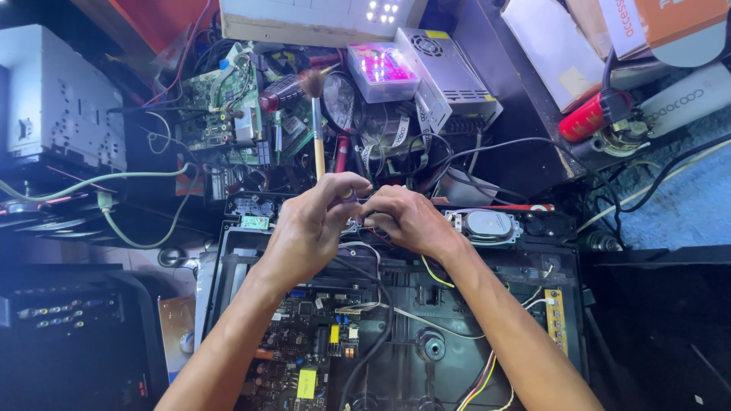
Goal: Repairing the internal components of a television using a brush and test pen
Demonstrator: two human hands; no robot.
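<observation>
We see our two forearms bare up to the picture edge, with no sleeves, watch or bracelet. Our left hand (312, 224) and right hand (411, 221) wear no gloves and no rings.

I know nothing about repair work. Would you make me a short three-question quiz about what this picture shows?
1. True or false: the left hand holds a brush.
2. Which lies just right of the right hand: A) an oval speaker, B) a cup, C) a hammer?
3. What colour is the cylinder-shaped object on the far right?

Key: 1. True, its bristles point up. 2. A. 3. Red.
</observation>
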